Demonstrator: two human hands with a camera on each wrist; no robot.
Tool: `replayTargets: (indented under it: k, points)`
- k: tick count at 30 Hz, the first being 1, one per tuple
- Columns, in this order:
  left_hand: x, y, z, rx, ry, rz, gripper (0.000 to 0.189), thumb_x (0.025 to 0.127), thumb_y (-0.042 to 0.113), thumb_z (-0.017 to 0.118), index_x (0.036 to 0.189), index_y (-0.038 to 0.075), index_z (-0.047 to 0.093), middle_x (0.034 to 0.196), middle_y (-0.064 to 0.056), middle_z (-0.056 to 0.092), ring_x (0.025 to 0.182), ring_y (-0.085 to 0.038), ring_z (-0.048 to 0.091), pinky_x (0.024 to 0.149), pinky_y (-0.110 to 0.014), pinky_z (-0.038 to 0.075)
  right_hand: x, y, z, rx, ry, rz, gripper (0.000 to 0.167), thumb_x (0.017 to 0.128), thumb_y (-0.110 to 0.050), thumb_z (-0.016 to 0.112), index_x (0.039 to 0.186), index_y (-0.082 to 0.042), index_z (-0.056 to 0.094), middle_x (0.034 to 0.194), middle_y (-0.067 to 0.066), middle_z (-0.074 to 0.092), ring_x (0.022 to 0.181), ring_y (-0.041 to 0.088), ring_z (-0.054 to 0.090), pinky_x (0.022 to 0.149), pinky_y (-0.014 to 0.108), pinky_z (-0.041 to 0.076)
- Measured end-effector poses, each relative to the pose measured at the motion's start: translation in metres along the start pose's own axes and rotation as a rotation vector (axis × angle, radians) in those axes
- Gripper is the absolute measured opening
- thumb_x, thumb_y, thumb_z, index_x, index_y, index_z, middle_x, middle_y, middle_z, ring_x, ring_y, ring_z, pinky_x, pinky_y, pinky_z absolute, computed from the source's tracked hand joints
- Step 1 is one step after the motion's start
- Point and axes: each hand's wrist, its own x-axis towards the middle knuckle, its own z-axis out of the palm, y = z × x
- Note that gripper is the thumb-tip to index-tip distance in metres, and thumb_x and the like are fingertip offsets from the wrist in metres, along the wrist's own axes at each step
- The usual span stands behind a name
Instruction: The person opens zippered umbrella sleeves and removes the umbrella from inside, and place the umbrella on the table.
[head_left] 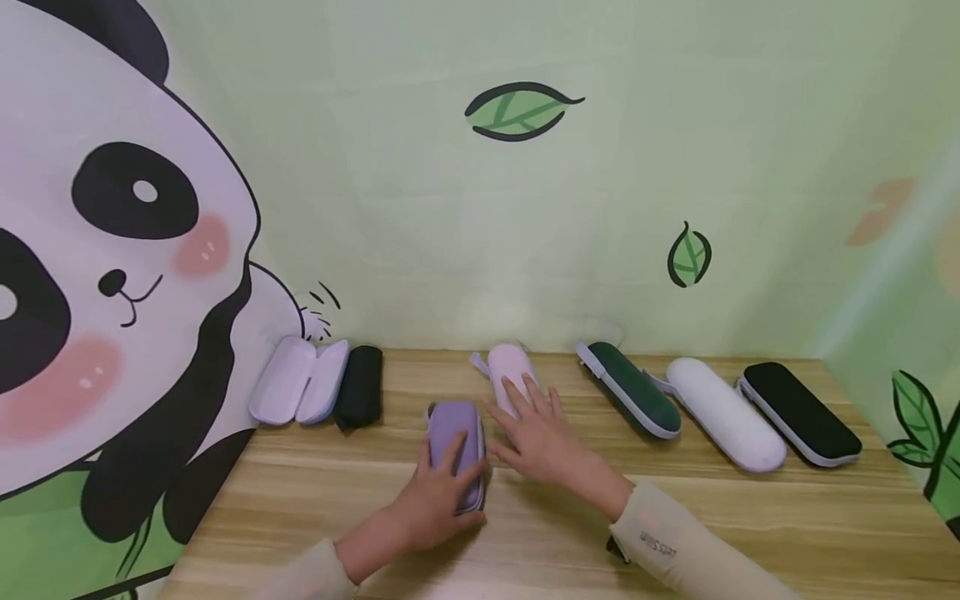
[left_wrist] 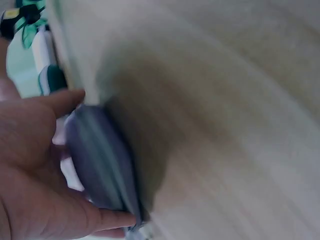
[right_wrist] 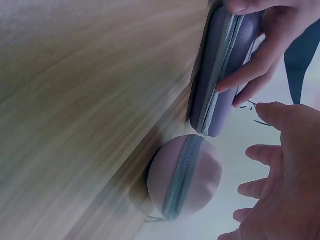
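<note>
Found purple case [head_left: 455, 419] on tabletop [head_left: 300, 500], nearer the wearer than pink case [head_left: 512, 367] and slightly to its left. Judged light, with a fairly stiff moulded shell; probably smooth enough to slide, unlikely to be fragile. Best taken across the long sides, without dragging on zip [right_wrist: 223, 55]. Seen gripped by left hand [head_left: 438, 500], with fingers bent about the case. Noted right hand [head_left: 536, 437] at pink case, with fingers spread, gripping nothing; cannot tell whether touching.
</note>
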Motion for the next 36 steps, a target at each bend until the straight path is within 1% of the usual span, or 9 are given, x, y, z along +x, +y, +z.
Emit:
replayTargets:
  k: [5,9,15,18,22,26,31,33,36]
  points:
    - [0.008,0.006,0.008,0.026,0.084,0.006,0.069,0.091,0.044,0.074,0.148,0.011,0.054,0.155,-0.038,0.027,0.143,-0.055,0.029,0.105,-0.08,0.022,-0.003,0.001,0.001,0.033,0.007,0.008,0.06,0.1,-0.043,0.062,0.153,-0.017,0.049,0.165,0.019,0.025,0.151,0.047,0.015,0.112,0.074,0.017]
    - [0.013,0.005,0.007,-0.003,0.111,0.01,0.063,0.087,0.046,0.077,0.14,0.014,0.063,0.153,-0.038,0.03,0.14,-0.057,0.034,0.104,-0.08,0.024,-0.004,0.003,0.002,0.043,0.015,0.011,0.061,0.099,-0.043,0.064,0.152,-0.017,0.05,0.164,0.021,0.026,0.15,0.049,0.019,0.112,0.074,0.018]
    - [0.015,0.0,0.001,-0.096,0.125,-0.064,0.061,0.086,0.048,0.077,0.137,0.017,0.063,0.154,-0.035,0.03,0.133,-0.063,0.038,0.104,-0.074,0.033,-0.006,0.005,0.003,0.015,0.031,0.029,0.061,0.1,-0.044,0.061,0.154,-0.019,0.047,0.162,0.021,0.03,0.148,0.049,0.024,0.111,0.074,0.021]
    - [0.011,-0.002,-0.002,-0.122,0.157,-0.117,0.056,0.092,0.049,0.072,0.139,0.022,0.061,0.157,-0.031,0.029,0.127,-0.064,0.042,0.095,-0.07,0.044,-0.006,0.004,0.002,0.016,0.031,0.037,0.062,0.101,-0.044,0.06,0.155,-0.02,0.044,0.161,0.022,0.033,0.148,0.049,0.024,0.111,0.074,0.021]
    - [0.001,-0.005,-0.009,-0.014,0.238,-0.147,0.057,0.095,0.055,0.065,0.141,0.022,0.058,0.158,-0.025,0.031,0.124,-0.057,0.049,0.08,-0.065,0.053,-0.007,0.002,0.001,0.015,0.024,0.045,0.063,0.102,-0.045,0.058,0.158,-0.023,0.04,0.16,0.022,0.035,0.148,0.047,0.026,0.111,0.074,0.021]
    - [-0.01,-0.014,-0.022,0.142,0.345,-0.127,0.054,0.094,0.053,0.066,0.133,0.015,0.061,0.157,-0.022,0.036,0.13,-0.049,0.048,0.084,-0.064,0.052,-0.007,0.0,0.001,0.023,0.004,0.049,0.065,0.102,-0.044,0.058,0.16,-0.024,0.036,0.161,0.021,0.034,0.15,0.045,0.025,0.113,0.072,0.019]
    - [-0.026,-0.03,-0.037,0.201,0.423,-0.113,0.041,0.09,0.033,0.068,0.123,0.008,0.061,0.152,-0.023,0.042,0.13,-0.044,0.047,0.089,-0.06,0.051,-0.002,-0.005,0.0,0.033,-0.015,0.055,0.066,0.102,-0.045,0.057,0.16,-0.021,0.036,0.163,0.02,0.03,0.151,0.043,0.021,0.115,0.071,0.017]
    - [-0.033,-0.037,-0.039,0.247,0.43,-0.072,0.038,0.088,0.025,0.066,0.12,0.005,0.06,0.149,-0.023,0.045,0.131,-0.044,0.047,0.094,-0.059,0.048,0.0,-0.008,0.001,0.032,-0.021,0.048,0.066,0.102,-0.047,0.056,0.159,-0.02,0.036,0.163,0.019,0.03,0.152,0.043,0.021,0.114,0.071,0.018]
    - [-0.041,-0.048,-0.038,0.374,0.427,0.061,0.041,0.081,0.019,0.07,0.119,0.004,0.063,0.147,-0.021,0.05,0.134,-0.042,0.048,0.103,-0.058,0.044,0.003,-0.013,0.005,0.011,-0.033,0.029,0.066,0.102,-0.049,0.054,0.159,-0.02,0.037,0.163,0.019,0.03,0.152,0.043,0.021,0.114,0.071,0.019]
